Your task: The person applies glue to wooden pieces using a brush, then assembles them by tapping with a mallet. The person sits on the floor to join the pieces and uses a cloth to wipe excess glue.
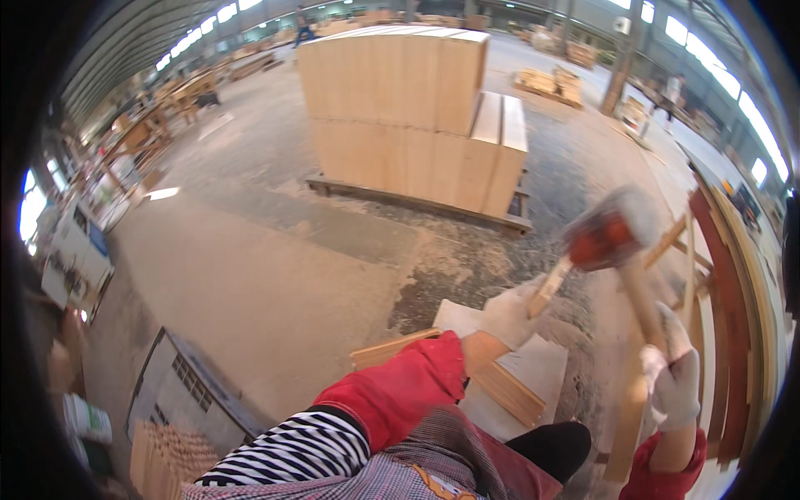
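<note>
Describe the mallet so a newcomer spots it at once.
Start from the tall pale wooden stack; below and right, the gloved right hand holds up the mallet. Its bulky red-and-grey head sets it apart from the slim wooden piece in the left hand.

Your gloves look like matt cloth, your mallet handle like bare wood. Your striped sleeve is cloth, the stacked panels smooth wood, the floor matt and dusty.
</note>
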A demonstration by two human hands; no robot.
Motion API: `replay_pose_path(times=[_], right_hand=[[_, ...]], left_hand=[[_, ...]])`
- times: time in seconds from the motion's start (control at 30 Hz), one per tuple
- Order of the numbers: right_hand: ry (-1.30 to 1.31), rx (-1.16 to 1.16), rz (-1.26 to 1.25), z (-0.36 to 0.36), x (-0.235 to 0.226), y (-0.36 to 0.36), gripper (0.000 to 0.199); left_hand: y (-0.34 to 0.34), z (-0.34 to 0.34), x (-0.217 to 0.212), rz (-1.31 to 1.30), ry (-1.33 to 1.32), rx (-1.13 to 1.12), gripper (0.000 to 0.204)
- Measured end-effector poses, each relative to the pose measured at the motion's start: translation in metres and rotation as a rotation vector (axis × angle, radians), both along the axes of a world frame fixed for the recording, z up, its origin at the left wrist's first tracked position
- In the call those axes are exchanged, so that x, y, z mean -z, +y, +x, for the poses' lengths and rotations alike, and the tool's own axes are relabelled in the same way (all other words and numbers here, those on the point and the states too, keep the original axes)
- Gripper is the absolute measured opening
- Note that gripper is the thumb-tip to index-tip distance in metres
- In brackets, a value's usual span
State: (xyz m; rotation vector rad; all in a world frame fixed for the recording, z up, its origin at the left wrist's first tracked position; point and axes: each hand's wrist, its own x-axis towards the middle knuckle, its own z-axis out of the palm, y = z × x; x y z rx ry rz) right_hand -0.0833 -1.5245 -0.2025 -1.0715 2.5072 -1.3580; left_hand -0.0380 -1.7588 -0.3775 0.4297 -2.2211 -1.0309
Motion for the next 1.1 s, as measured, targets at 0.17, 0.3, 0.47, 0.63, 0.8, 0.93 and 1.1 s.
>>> replay_pose_path(times=[0.17,0.3,0.47,0.63,0.8,0.93,1.1], right_hand=[[-0.238,0.026,0.098,-0.009,0.017,-0.005,0.051],[0.023,-0.025,0.193,-0.017,-0.004,-0.019,0.052],[0.113,0.091,0.020,-0.041,0.028,-0.018,0.049],[-0.034,0.079,0.136,-0.045,0.022,-0.018,0.046],[-0.093,0.040,0.050,-0.010,0.015,-0.004,0.051],[0.037,-0.120,0.194,0.003,0.023,0.004,0.055],[-0.134,-0.088,-0.044,0.025,0.003,0.006,0.051]], left_hand=[[0.001,0.002,0.001,-0.042,-0.040,0.029,0.050],[0.000,-0.001,0.008,-0.091,0.021,0.020,0.051],[0.004,-0.005,0.011,-0.092,0.060,0.022,0.050],[0.003,-0.007,0.014,-0.100,0.026,0.014,0.052],[0.004,-0.010,0.018,-0.084,0.081,-0.011,0.048],[0.002,-0.012,0.016,-0.113,0.016,0.014,0.042],[0.002,-0.010,0.015,-0.133,0.119,-0.042,0.034]])
